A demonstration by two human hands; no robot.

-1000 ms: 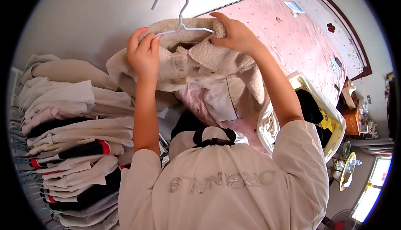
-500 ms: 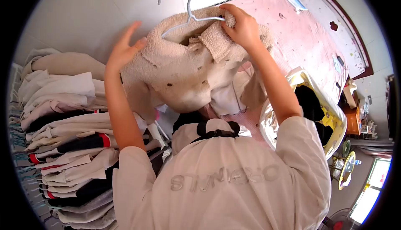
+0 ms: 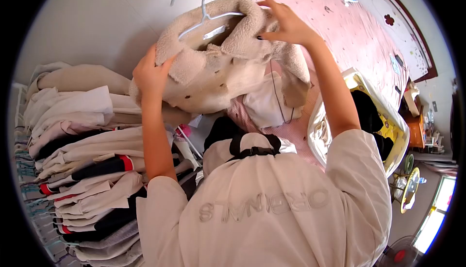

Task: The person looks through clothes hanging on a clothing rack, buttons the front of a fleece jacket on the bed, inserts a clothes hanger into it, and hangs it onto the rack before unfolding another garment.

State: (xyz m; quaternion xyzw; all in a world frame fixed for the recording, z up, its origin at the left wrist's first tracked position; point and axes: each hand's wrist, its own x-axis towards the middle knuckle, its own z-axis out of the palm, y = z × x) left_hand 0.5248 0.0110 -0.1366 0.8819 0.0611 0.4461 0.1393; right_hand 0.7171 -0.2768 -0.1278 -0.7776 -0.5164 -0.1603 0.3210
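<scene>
A beige fleece-collared jacket point(image 3: 204, 80) hangs in front of me on a pale grey hanger point(image 3: 206, 16), whose hook rises above the collar. The hanger's arms run inside the neck opening, where a white label shows. At the jacket's left shoulder, my left hand point(image 3: 149, 73) is closed on the fabric beside the collar. My right hand point(image 3: 289, 24) is open by the right side of the collar, thumb and fingers spread; its fingertips are near the fleece, and I cannot tell whether they touch it.
Several garments on hangers point(image 3: 92, 155) line a rack at the left. A bed with a pink sheet point(image 3: 349, 39) lies at the upper right. Beside my right arm stands a yellow-and-white fabric bin point(image 3: 395, 136) with dark clothes inside. A fan point(image 3: 400, 255) is at the lower right.
My left hand has gone from spread fingers to gripping the jacket's left shoulder. My right hand has let go of the collar and opened. Jacket and hanger have shifted slightly left.
</scene>
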